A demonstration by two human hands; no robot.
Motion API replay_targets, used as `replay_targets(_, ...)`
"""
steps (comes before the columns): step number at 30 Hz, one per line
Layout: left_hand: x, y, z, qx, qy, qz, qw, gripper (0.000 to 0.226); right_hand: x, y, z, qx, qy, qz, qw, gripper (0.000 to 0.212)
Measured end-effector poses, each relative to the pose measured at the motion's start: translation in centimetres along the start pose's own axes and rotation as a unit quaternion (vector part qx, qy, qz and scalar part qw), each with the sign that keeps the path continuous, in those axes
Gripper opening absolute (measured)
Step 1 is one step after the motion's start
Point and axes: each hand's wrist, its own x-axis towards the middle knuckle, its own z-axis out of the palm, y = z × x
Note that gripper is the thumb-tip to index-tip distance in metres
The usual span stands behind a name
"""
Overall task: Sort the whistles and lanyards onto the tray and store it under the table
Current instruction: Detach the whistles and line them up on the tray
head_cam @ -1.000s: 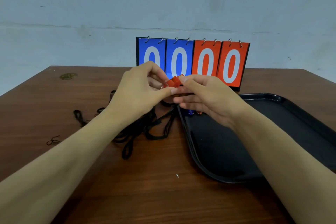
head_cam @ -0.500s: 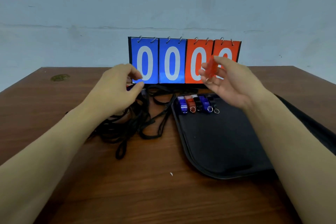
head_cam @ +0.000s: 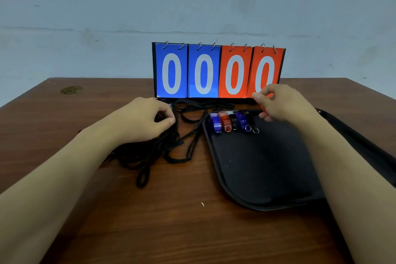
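A black tray (head_cam: 267, 178) lies on the right half of the wooden table. Along its far left edge stands a row of several whistles (head_cam: 234, 122), blue, red and black, with metal rings toward me. My right hand (head_cam: 280, 103) pinches a red whistle (head_cam: 262, 108) just above the right end of that row. A tangle of black lanyards (head_cam: 162, 148) lies left of the tray. My left hand (head_cam: 145, 120) rests on the tangle with its fingers curled around a lanyard strand near a small metal clip.
A flip scoreboard (head_cam: 218, 70) with two blue and two red cards, all showing 0, stands upright behind the tray and lanyards. A greenish stain (head_cam: 71, 90) marks the table's far left. A small white scrap (head_cam: 202, 204) lies near the tray's front left.
The hands have parted. My right hand carried the red whistle right and then down toward the row on the tray. My left hand dropped onto the lanyard pile.
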Motion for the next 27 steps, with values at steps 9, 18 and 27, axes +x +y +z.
replay_targets(9, -0.1, 0.3, -0.2, -0.019, -0.021, -0.004, 1.0, 0.018, 0.1, 0.4, 0.5, -0.081, -0.093, 0.061, 0.991, 0.051)
replay_targets(18, 0.4, -2.2, -0.8, -0.054, 0.118, -0.101, 0.986, 0.015, 1.1, 1.0, 1.1, -0.161, -0.098, 0.025, 0.982, 0.053)
replay_targets(27, 0.7, -4.6, 0.6, -0.025, 0.086, -0.136, 0.987, 0.016, 1.5, 1.1, 1.5, -0.177, -0.076, 0.03, 0.981, 0.042)
